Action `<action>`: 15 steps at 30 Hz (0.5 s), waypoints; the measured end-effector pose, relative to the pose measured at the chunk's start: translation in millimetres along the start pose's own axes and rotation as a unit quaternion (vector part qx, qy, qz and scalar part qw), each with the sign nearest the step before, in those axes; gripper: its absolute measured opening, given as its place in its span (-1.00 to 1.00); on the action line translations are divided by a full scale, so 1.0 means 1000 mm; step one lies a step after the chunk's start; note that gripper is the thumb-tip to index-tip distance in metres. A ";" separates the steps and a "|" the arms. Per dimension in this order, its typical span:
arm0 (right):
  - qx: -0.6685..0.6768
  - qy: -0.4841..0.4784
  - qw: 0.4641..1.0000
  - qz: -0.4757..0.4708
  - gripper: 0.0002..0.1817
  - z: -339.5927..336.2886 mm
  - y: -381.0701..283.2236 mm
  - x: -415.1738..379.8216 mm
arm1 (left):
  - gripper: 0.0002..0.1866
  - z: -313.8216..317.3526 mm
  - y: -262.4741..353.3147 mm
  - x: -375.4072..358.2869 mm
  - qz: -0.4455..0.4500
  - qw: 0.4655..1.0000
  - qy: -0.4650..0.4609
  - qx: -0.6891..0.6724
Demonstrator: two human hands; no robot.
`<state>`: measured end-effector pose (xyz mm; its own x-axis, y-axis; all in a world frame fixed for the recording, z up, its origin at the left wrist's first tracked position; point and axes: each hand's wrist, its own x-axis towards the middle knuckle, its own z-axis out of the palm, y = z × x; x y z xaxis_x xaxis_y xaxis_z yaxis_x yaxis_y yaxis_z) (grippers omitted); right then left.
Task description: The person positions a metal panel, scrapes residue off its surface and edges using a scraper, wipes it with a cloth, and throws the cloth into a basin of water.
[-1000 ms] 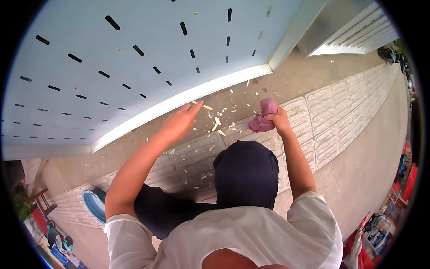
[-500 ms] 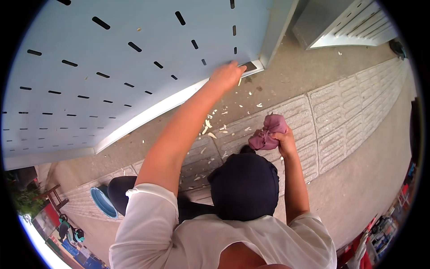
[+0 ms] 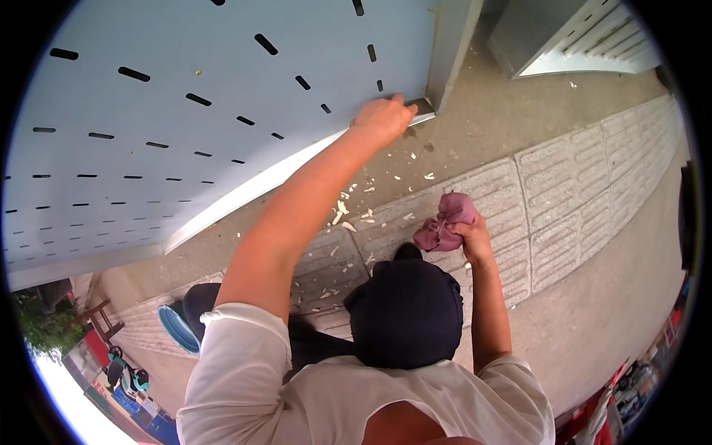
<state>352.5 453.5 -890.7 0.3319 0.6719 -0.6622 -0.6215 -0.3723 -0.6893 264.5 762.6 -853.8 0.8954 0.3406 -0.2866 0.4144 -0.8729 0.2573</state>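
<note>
My left hand [image 3: 386, 121] reaches forward to the bottom ledge [image 3: 423, 111] of a pale blue metal panel [image 3: 170, 81] with slots. Its fingers are bent and partly apart at the ledge's corner; I see nothing held in them, though the palm side is hidden. My right hand [image 3: 476, 239] is closed round a bunched mauve cloth [image 3: 454, 221], held above the paving in front of my knee. Pale scraps [image 3: 341, 211] lie scattered on the ground between my arms.
My dark-clothed knee [image 3: 406, 315] is below the cloth. A blue basin [image 3: 178, 328] stands at the left. Another metal unit [image 3: 571, 44] is at the upper right. Ribbed paving slabs [image 3: 564, 185] run across the ground. A scooter [image 3: 124, 373] shows far left.
My left hand has shifted slightly right along the ledge, toward its corner. A pale strip seen below that hand before is no longer visible. The right hand keeps hold of the cloth.
</note>
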 end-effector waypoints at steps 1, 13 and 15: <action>-0.002 0.001 1.000 0.001 -0.51 0.000 -0.001 0.000 | -0.64 0.001 -0.001 -0.001 0.009 1.000 0.010 0.011; -0.002 -0.054 0.995 -0.089 -0.48 0.042 -0.060 0.033 | -0.44 0.010 -0.005 -0.078 0.023 0.997 0.075 -0.019; -0.058 -0.043 0.988 -0.133 -0.49 0.065 -0.085 0.045 | -0.44 0.000 -0.005 -0.129 -0.032 0.994 -0.031 -0.103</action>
<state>373.8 557.1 -842.5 0.4078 0.8061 -0.4288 -0.4328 -0.2428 -0.8682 147.0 723.5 -818.0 0.8570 0.3650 -0.3637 0.5003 -0.7581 0.4182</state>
